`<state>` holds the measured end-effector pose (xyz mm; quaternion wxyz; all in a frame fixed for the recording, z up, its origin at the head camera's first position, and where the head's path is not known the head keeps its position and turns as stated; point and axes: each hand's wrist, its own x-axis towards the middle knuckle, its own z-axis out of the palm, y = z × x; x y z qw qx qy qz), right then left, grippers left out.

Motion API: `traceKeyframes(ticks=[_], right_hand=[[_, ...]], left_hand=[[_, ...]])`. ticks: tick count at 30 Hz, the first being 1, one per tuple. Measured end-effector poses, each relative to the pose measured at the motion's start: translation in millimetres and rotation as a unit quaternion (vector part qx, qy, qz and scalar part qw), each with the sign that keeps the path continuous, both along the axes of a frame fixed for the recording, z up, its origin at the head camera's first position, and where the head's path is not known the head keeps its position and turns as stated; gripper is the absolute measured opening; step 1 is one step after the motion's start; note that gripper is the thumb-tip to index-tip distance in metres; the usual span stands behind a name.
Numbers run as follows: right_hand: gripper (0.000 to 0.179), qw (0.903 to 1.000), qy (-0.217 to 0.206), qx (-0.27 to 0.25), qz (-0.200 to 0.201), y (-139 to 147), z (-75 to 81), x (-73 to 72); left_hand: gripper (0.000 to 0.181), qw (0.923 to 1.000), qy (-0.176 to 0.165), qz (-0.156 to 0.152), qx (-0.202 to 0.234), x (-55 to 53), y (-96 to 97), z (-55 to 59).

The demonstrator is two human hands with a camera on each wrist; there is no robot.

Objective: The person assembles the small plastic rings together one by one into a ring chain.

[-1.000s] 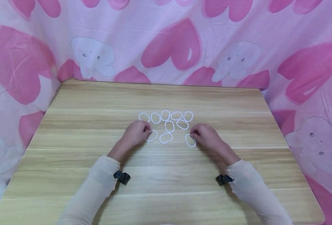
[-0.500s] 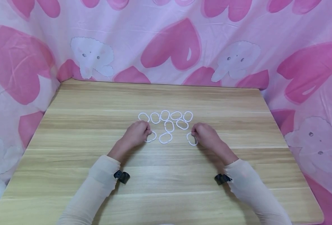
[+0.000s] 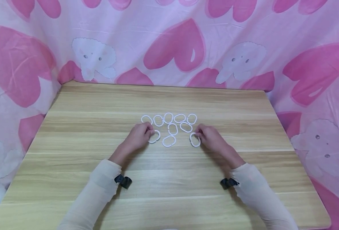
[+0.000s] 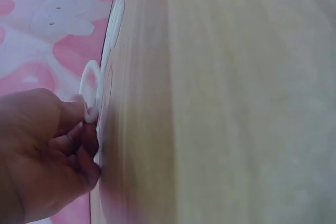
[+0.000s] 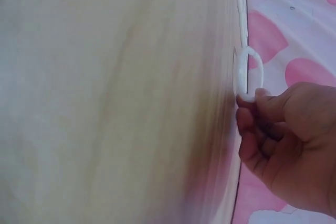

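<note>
My left hand [image 3: 138,135] pinches a white, oval curtain ring [image 3: 159,135] between thumb and fingertips. In the left wrist view this ring [image 4: 91,62] stands tilted up from the table. Across from it, my right hand [image 3: 212,137] grips a second curtain ring [image 3: 191,140] by its edge. The right wrist view has that ring [image 5: 261,69] raised at an angle, thumb and forefinger at its lower end. Between the hands lies a single ring [image 3: 163,142], flat on the wood. My fingertips hide part of each held ring.
Several more white rings lie just beyond the hands, some touching, among them one at the far left [image 3: 146,115] and one at the far right [image 3: 196,119]. The wooden table [image 3: 169,198] ends at a pink heart-patterned curtain [image 3: 129,32] at the back and sides.
Both held rings have tilted up from nearly flat on the table. The right hand's ring shifted slightly right, then back a little left. The loose rings stay put.
</note>
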<state>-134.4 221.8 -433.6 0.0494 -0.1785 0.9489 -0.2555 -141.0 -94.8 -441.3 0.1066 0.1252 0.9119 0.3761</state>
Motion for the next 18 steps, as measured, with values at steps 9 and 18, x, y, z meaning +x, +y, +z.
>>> traceKeyframes(ticks=[9,18], right_hand=[[0.012,0.9968,-0.03,-0.074,0.007,1.1,2.7,-3.8],[0.017,0.9938,-0.045,-0.102,-0.002,-2.0,7.8,-6.2]], left_hand=[[0.023,0.9976,-0.009,0.005,0.069,-1.8,-2.2,1.7],[0.017,0.996,-0.019,0.003,0.087,0.8,-1.8,5.3]])
